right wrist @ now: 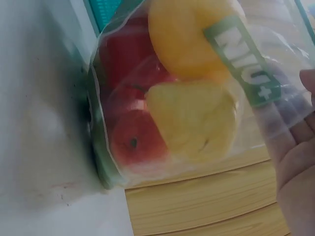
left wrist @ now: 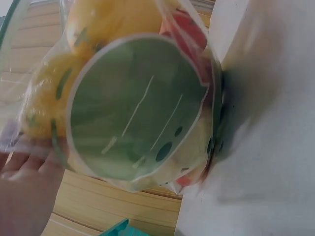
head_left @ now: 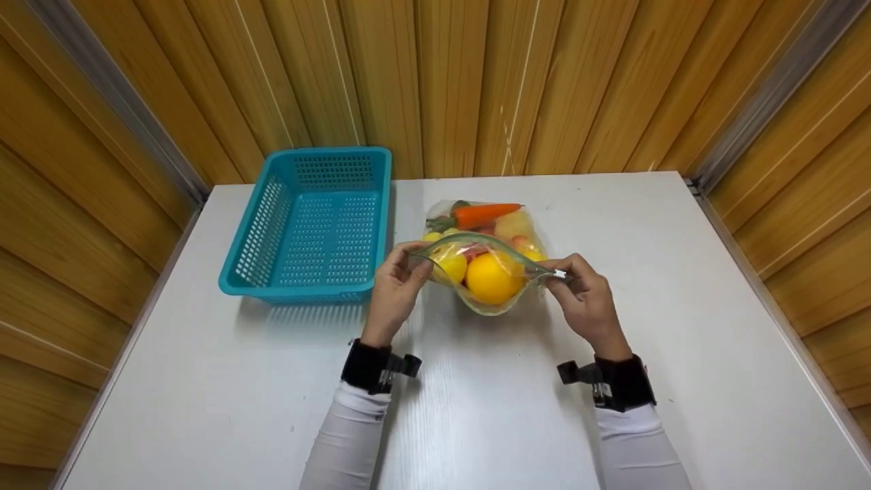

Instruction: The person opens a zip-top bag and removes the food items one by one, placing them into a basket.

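A clear zip bag (head_left: pixel 486 307) with a green rim stands on the table, its mouth spread apart. Inside it lie an orange (head_left: pixel 494 279), yellow fruit (head_left: pixel 450 266), a carrot (head_left: pixel 486 215) and, in the right wrist view, a pale yellow pear-like fruit (right wrist: pixel 194 120) and a red round fruit (right wrist: pixel 138 137). My left hand (head_left: pixel 397 289) pinches the left end of the rim between thumb and fingers. At the other end my right hand (head_left: pixel 586 299) pinches the rim beside a white zip slider (head_left: pixel 559 274). A green printed circle (left wrist: pixel 138 108) covers part of the contents in the left wrist view.
A turquoise plastic basket (head_left: pixel 306 292) with perforated sides stands left of the bag, close to my left hand, with nothing in it. The white table (head_left: pixel 667 272) meets wood-patterned walls (head_left: pixel 449 88) at the back and both sides.
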A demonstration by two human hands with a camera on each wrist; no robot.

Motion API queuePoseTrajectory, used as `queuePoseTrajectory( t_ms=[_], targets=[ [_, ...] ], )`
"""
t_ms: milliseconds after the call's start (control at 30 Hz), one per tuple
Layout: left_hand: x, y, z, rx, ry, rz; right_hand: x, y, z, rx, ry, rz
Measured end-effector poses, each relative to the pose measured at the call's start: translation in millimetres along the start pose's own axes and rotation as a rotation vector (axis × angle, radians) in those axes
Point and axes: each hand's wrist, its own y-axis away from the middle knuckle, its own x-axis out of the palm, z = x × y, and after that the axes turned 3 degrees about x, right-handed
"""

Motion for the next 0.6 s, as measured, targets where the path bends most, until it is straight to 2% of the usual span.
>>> queuePoseTrajectory(
  t_ms=[100,200,367,533,600],
  targets=[
    [-2.4,1.0,2.2,0.001,-0.006,0.12,0.8,0.3,-3.6,0.068,0.026,0.009],
    [-2.2,0.6,5.3,0.017,-0.065,0.154,-1.8,1.4,-8.0,0.142,0.052,0.037],
    [-0.9,-0.4,9.3,0.026,-0.14,0.087,-5.3,4.4,-21.8,0.224,0.098,0.139],
    [-0.4,-1.2,13.0,0.033,-0.171,0.032,-4.6,8.1,-44.8,0.258,0.073,0.341],
    [0.0,-1.6,13.8,0.024,-0.181,0.022,-3.3,9.1,-51.2,0.255,0.062,0.396]
  ],
)
